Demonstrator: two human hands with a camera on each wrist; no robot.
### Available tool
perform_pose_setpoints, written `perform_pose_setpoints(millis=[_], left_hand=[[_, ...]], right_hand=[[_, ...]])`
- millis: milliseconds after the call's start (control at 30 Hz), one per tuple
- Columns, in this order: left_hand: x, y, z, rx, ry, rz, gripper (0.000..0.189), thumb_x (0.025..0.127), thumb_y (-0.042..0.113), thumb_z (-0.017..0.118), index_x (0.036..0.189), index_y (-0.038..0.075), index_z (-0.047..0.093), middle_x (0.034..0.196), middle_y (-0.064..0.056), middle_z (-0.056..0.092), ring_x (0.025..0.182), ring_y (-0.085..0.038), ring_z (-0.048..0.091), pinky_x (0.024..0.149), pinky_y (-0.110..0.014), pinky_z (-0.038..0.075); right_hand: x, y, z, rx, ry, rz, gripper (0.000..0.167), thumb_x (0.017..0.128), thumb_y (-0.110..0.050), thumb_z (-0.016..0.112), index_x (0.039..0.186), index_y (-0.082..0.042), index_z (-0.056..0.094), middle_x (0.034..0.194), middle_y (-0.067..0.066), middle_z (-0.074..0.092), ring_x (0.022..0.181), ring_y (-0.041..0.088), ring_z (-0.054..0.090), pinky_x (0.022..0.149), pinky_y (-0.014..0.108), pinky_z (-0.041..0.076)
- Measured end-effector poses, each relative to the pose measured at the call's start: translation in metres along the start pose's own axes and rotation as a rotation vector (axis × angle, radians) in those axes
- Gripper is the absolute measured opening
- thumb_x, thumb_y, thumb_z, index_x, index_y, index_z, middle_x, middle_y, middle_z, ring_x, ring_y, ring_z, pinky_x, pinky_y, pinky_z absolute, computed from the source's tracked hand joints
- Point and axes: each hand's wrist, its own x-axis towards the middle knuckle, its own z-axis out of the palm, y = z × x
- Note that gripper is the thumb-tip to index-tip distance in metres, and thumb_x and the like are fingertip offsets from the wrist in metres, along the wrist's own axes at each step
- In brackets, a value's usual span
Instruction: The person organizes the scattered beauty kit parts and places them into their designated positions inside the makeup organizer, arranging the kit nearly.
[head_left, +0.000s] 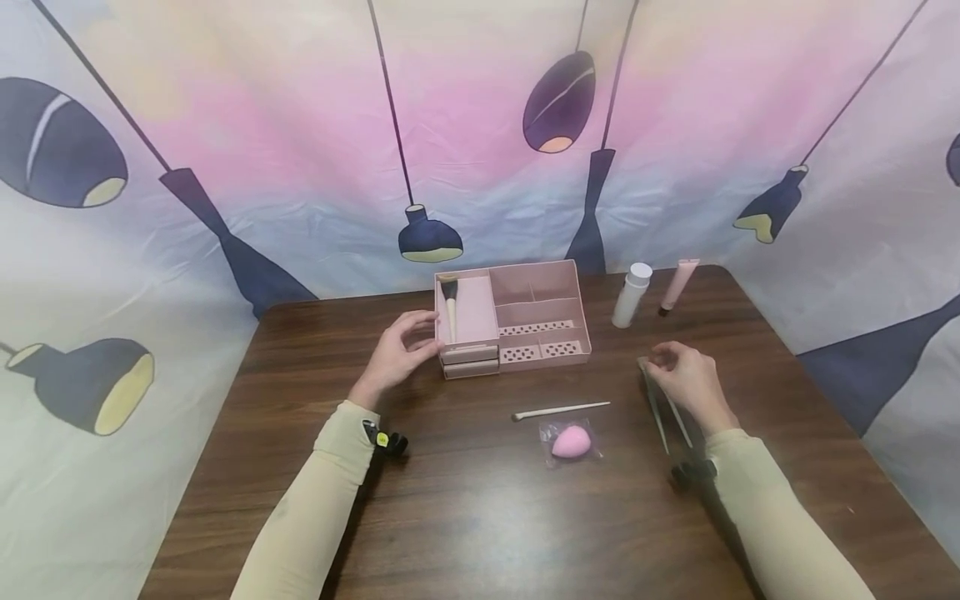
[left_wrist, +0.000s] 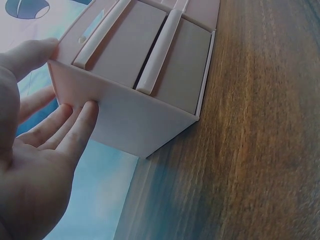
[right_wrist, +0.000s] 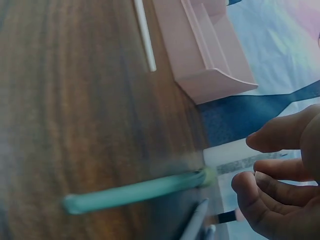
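A pink desktop organizer (head_left: 534, 292) with drawers stands at the back of the table. On its left side wall (left_wrist: 120, 117) rest the fingertips of my left hand (head_left: 401, 350), with the thumb at the front edge. My right hand (head_left: 690, 379) hovers near the end of a slim green stick (right_wrist: 135, 192); its fingers are bent, with a gap between thumb and fingers and nothing in it. A second slim stick (head_left: 678, 421) lies beside the green one. In front of the organizer are a thin makeup brush (head_left: 562, 410) and a pink makeup sponge (head_left: 572, 442) in clear wrapping.
A makeup brush (head_left: 451, 312) with a dark head lies on the organizer's top left. To its right stand a white bottle (head_left: 632, 296) and a pink squeeze tube (head_left: 678, 287). The brown wooden table (head_left: 465, 533) meets a printed curtain (head_left: 300, 150) behind.
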Motion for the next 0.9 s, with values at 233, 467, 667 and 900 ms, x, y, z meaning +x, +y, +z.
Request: perform_pose_setpoints(millis=[233, 467, 667, 900], left_hand=[[0.000, 0.003, 0.001, -0.027, 0.002, -0.010, 0.054, 0.085, -0.006, 0.070, 0.132, -0.015, 0.048, 0.137, -0.030, 0.042, 0.127, -0.046, 0.044, 0.105, -0.057, 0.046], [-0.001, 0.005, 0.002, -0.030, 0.012, -0.010, 0.052, 0.084, -0.008, 0.069, 0.131, -0.017, 0.048, 0.137, -0.031, 0.042, 0.127, -0.047, 0.044, 0.105, -0.057, 0.046], [-0.001, 0.007, 0.002, -0.043, 0.015, -0.015, 0.051, 0.084, -0.008, 0.069, 0.130, -0.017, 0.048, 0.136, -0.032, 0.042, 0.126, -0.047, 0.044, 0.105, -0.059, 0.045], [0.002, -0.010, 0.001, -0.040, 0.026, 0.001, 0.052, 0.084, -0.005, 0.071, 0.131, -0.012, 0.051, 0.136, -0.028, 0.044, 0.126, -0.044, 0.046, 0.105, -0.057, 0.047]], right_hand=[[-0.005, 0.003, 0.003, 0.001, -0.059, 0.017, 0.032, 0.087, -0.019, 0.068, 0.111, 0.002, 0.065, 0.095, 0.017, 0.071, 0.068, 0.018, 0.061, 0.053, 0.024, 0.047], [-0.006, 0.003, 0.007, -0.052, -0.090, 0.019, 0.036, 0.086, -0.024, 0.070, 0.110, 0.002, 0.066, 0.096, 0.017, 0.072, 0.077, 0.026, 0.066, 0.061, 0.035, 0.053], [-0.008, 0.003, 0.012, -0.122, -0.115, 0.021, 0.038, 0.085, -0.026, 0.071, 0.110, 0.002, 0.065, 0.100, 0.022, 0.071, 0.092, 0.045, 0.065, 0.074, 0.059, 0.054], [-0.007, 0.003, 0.018, -0.165, -0.114, 0.017, 0.036, 0.084, -0.020, 0.070, 0.110, 0.004, 0.065, 0.101, 0.024, 0.070, 0.098, 0.048, 0.063, 0.083, 0.066, 0.050]])
